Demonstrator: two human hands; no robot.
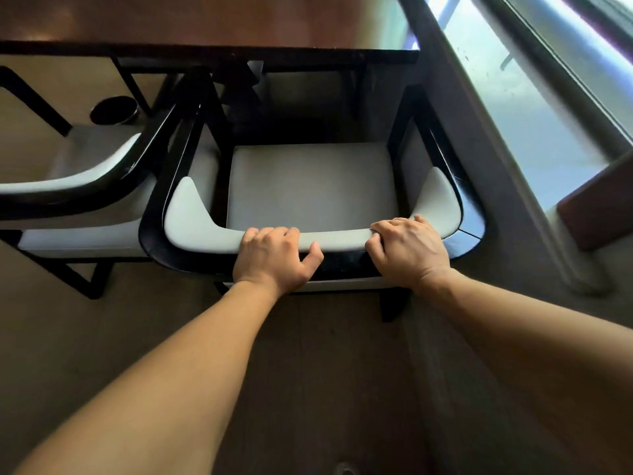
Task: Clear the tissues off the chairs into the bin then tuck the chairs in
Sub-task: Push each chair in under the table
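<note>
A black-framed chair (308, 186) with a pale grey cushion stands in front of me, its front part under the dark wooden table (205, 22). Its seat is bare, with no tissue on it. My left hand (274, 257) grips the top of the padded backrest left of centre, fingers curled over it. My right hand (409, 250) grips the same backrest to the right. A second chair (78, 173) of the same kind stands to the left, angled. A round black bin (114, 110) sits on the floor under the table at the left.
A wall and a bright window (534, 108) run along the right side, close to the chair's arm. A brown wooden piece (599, 207) juts in at the right edge. Brown floor lies under my arms.
</note>
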